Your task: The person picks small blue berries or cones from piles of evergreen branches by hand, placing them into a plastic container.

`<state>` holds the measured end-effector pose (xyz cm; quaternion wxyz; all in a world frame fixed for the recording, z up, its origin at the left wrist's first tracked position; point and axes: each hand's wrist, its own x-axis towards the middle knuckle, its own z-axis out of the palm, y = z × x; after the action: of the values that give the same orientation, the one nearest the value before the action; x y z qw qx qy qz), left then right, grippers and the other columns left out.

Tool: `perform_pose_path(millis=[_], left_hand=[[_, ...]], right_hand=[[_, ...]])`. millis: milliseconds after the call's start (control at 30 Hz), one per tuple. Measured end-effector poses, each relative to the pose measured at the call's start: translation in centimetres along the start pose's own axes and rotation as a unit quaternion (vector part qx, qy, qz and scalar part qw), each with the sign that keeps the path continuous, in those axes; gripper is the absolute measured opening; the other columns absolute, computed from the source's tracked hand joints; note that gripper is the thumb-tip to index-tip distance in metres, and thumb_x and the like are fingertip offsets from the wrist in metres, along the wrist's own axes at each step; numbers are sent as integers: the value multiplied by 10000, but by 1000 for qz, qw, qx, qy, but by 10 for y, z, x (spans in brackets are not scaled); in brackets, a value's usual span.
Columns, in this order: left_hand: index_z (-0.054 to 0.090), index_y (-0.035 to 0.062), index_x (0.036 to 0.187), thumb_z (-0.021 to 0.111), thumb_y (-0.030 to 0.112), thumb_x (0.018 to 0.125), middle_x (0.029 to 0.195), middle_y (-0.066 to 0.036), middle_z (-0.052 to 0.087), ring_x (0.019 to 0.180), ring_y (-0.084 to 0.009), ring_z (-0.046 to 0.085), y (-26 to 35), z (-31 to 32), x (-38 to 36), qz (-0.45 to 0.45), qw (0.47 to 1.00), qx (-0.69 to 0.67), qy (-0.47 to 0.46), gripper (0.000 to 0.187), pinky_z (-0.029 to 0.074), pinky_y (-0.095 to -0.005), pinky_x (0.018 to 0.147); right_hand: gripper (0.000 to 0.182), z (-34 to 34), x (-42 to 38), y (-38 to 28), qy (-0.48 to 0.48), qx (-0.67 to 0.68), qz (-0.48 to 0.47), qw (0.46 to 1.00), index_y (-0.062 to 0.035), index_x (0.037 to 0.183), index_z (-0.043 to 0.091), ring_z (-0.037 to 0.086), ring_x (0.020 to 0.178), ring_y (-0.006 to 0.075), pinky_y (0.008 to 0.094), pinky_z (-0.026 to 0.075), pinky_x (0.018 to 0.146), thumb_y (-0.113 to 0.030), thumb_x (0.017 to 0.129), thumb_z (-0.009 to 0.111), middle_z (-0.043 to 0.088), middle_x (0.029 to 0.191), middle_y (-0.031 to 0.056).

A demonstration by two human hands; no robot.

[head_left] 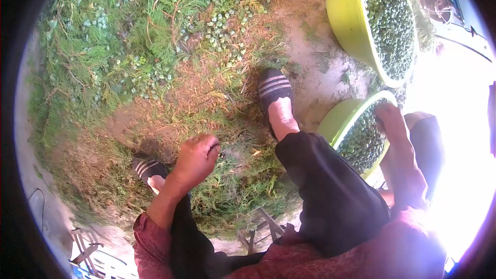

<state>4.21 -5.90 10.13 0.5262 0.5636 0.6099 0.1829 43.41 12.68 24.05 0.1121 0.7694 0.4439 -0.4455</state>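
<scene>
My left hand (199,152) is closed in a fist above the cut greenery, near my left shoe (150,168). Whatever its fingers hold, if anything, is hidden. My right hand (388,116) is at the upper edge of the smaller light-green basin (338,119), its fingers bent down and mostly out of sight. Small round green cones (361,142) fill this basin, which stands beside my right knee. A larger yellow-green basin (343,15), heaped with similar cones (390,26), stands beyond it.
A wide pile of leafy evergreen branches (129,36) with bluish-green cones covers the ground ahead. Browned sprigs (191,88) lie around my feet. My right shoe (275,85) rests at their edge. Wooden stool legs (261,227) show below me. Strong glare washes out the right side.
</scene>
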Motion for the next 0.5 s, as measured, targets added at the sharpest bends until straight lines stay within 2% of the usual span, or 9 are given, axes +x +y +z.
perform_pose_path(millis=[133, 167, 200, 267, 300, 333, 367, 467, 500], left_hand=[[548, 26, 825, 585, 119, 770, 804, -143, 564, 781, -327, 557, -7, 10, 3, 45, 997, 29, -64, 114, 453, -415, 677], [558, 21, 866, 600, 132, 770, 852, -148, 573, 805, -326, 553, -8, 10, 2, 76, 993, 38, -81, 153, 450, -409, 695], [548, 22, 948, 639, 128, 732, 943, -155, 560, 853, -342, 551, -1, 5, 3, 28, 989, 60, -133, 256, 455, -415, 726], [536, 30, 998, 650, 131, 725, 995, -160, 543, 883, -343, 551, -1, 5, 3, 35, 993, 56, -101, 313, 458, -411, 744], [523, 38, 1048, 661, 135, 717, 1046, -165, 526, 912, -344, 550, -1, 6, 3, 45, 995, 47, -72, 371, 460, -408, 762], [523, 38, 1048, 661, 135, 717, 1046, -165, 526, 912, -344, 550, -1, 6, 3, 42, 996, 49, -69, 371, 460, -408, 762], [513, 40, 1075, 659, 138, 719, 1073, -167, 514, 932, -348, 547, -1, 6, 3, 48, 996, 52, -60, 397, 462, -406, 772], [506, 36, 1093, 652, 142, 728, 1090, -170, 508, 951, -352, 542, 1, 4, 7, 44, 996, 50, -56, 407, 462, -406, 782], [509, 31, 1084, 646, 141, 734, 1079, -171, 514, 951, -353, 540, 3, 4, 6, 41, 996, 40, -66, 391, 461, -407, 781]], right_hand=[[164, -4, -13, 6, 34, -198, -144, 969, -30, 873, 628, 597, 810, 241, 368, 472, 725, -147, 793, 547, 626, 857, 118], [172, -4, -16, 7, 44, -259, -189, 946, -30, 886, 631, 600, 823, 249, 372, 470, 732, -152, 785, 563, 627, 859, 121], [183, -4, -17, 7, 55, -319, -233, 917, -31, 899, 634, 603, 837, 257, 376, 469, 738, -156, 777, 580, 628, 860, 124], [211, -5, -19, 7, 80, -431, -314, 842, -33, 925, 640, 608, 864, 272, 384, 467, 752, -165, 762, 612, 630, 863, 130], [254, 6, 6, -13, 39, -355, -299, 885, -29, 955, 633, 596, 901, 283, 380, 460, 798, -162, 738, 653, 615, 935, 153], [245, 36, 6, -53, 85, -288, -295, 907, -19, 938, 635, 608, 865, 271, 351, 467, 792, -154, 736, 655, 619, 926, 143], [265, 61, 24, -72, 71, -204, -349, 912, -21, 954, 627, 615, 826, 261, 330, 480, 753, -165, 733, 657, 619, 919, 136], [227, 139, 84, -125, 0, -163, -442, 882, -14, 933, 602, 616, 777, 225, 318, 487, 679, -151, 756, 637, 613, 862, 133], [212, 164, 101, -136, 10, -158, -478, 864, -29, 899, 596, 606, 763, 262, 342, 485, 683, -165, 741, 637, 608, 836, 137]])
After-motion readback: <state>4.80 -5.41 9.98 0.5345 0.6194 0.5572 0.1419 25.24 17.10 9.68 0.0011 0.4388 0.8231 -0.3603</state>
